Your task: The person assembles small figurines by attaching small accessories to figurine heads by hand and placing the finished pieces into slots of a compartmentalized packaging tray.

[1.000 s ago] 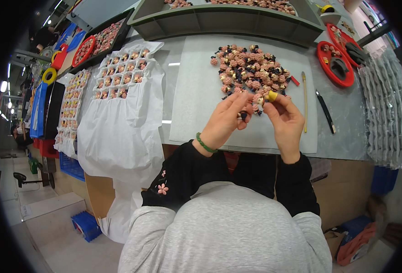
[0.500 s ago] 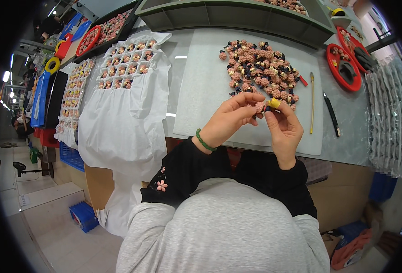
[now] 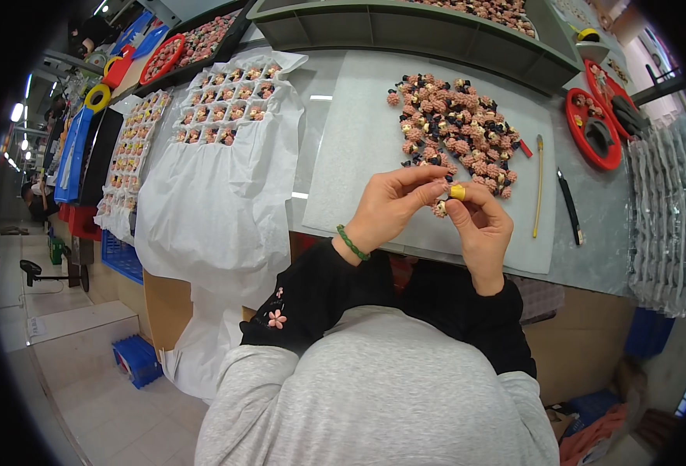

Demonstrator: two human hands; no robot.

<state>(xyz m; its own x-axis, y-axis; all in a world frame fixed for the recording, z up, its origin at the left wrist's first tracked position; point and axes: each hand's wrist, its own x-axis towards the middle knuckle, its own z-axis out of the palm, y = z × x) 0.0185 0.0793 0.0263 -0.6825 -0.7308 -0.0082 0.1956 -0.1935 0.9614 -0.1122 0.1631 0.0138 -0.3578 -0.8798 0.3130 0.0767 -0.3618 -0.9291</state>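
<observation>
Between the fingertips of both hands is a small figurine [image 3: 440, 208] with a pale face, partly covered by the fingers. My left hand [image 3: 390, 206], with a green beaded bracelet at its wrist, pinches it from the left. My right hand [image 3: 483, 229] is closed from the right, thumb and forefinger close to the figurine, a yellow band [image 3: 457, 192] around one finger. Just beyond the hands lies a loose pile of pink and dark-blue figurines [image 3: 456, 124] on a white foam sheet [image 3: 351, 140].
To the left, a divided tray of figurines [image 3: 222, 105] sits partly under white sheeting [image 3: 211, 194]. A grey-green crate [image 3: 421, 35] stands at the back. On the right lie a thin brush [image 3: 539, 186], a black pen-like tool [image 3: 568, 206], red round trays [image 3: 591, 128] and stacked clear plastic trays [image 3: 665, 210].
The figurine has turned in my fingers and sits slightly lower, its pale face now showing. The view has shifted a little, so the table appears moved right and down.
</observation>
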